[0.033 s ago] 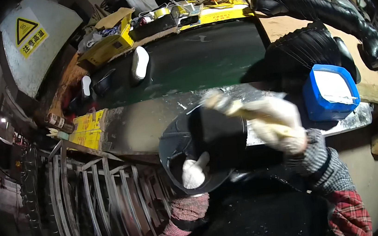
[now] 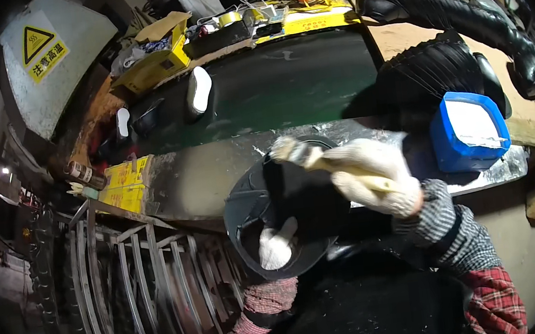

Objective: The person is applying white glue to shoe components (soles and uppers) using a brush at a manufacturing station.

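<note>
A cluttered, dim workshop lies around a dark green tank top or bench (image 2: 285, 92), with a silvery, foil-like ledge (image 2: 215, 166) running along its near edge. A grey cover bearing a yellow warning triangle (image 2: 47, 60) leans at the upper left, yellow boxes (image 2: 153, 64) sit behind the green surface, and a rack of curved metal bars (image 2: 135, 281) stands at the lower left. On the ledge to the right stands a blue square tub with a white lid (image 2: 469, 131). In the middle, held over the ledge's edge, is a black, oval, shell-like moulded part (image 2: 279, 212), its hollow side turned towards the camera. The left hand (image 2: 275, 246), in a white glove, is inside the hollow near its lower rim, fingers curled against the inner wall and gripping it. The right hand (image 2: 374, 174), also in a white glove, is clenched around the pale handle of a brush (image 2: 309, 154), which points up and to the left; its bristle end lies against the upper rim of the black part. The brush hand is above and to the right of the part, just touching it through the brush.
</note>
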The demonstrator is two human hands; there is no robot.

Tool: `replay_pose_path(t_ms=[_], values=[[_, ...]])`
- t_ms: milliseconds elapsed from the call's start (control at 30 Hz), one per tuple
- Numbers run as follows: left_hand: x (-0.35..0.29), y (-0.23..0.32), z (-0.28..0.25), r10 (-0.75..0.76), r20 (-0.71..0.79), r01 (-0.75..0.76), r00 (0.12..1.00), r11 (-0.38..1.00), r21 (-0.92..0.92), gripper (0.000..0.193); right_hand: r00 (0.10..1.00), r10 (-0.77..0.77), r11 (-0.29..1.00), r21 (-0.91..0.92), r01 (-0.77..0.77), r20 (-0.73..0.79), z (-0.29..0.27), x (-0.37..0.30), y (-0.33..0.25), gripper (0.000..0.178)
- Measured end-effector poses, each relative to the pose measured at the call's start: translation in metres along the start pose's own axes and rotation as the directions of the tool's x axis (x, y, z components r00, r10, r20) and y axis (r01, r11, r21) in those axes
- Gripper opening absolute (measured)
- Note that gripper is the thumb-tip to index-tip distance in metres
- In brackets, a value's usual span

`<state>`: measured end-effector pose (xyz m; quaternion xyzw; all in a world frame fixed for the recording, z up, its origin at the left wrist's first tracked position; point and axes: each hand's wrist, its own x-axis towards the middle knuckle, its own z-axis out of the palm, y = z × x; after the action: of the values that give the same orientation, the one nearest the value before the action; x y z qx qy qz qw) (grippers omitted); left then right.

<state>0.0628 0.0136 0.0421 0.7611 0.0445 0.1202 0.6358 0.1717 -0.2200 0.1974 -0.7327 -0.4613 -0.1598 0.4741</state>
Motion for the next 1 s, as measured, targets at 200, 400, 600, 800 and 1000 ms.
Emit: replay_pose_path(t_ms=[200, 400, 600, 800, 1000], values=[[0.017, 0.062, -0.005, -0.32, -0.066, 0.174, 0.945, 0.663, -0.728, 0.039, 0.709, 0.705, 0.587, 0.542, -0.602, 0.023, 0.014, -0.038, 0.037, 0.022], [0.025, 0.024, 0.013, -0.212, 0.05, 0.179, 0.976, 0.651, -0.738, 0.035, 0.722, 0.648, 0.716, 0.515, -0.471, -0.241, -0.005, -0.034, 0.021, 0.023], [0.018, 0.029, 0.03, -0.017, -0.035, 0.011, 0.999, 0.986, -0.167, 0.027, 0.938, 0.019, 0.999, 0.027, -0.03, 0.347, 0.052, 0.045, -0.052, 0.035], [0.074, 0.067, 0.004, 0.13, 0.242, -0.141, 0.962, 0.99, 0.028, 0.022, 0.942, 0.026, 0.937, 0.319, -0.139, 0.334, 0.033, -0.001, -0.053, 0.038], [0.074, 0.151, -0.021, 0.015, 0.533, 0.203, 0.846, 0.915, -0.347, 0.018, 0.825, 0.522, 0.636, 0.546, -0.546, 0.217, -0.033, -0.059, -0.015, 0.024]])
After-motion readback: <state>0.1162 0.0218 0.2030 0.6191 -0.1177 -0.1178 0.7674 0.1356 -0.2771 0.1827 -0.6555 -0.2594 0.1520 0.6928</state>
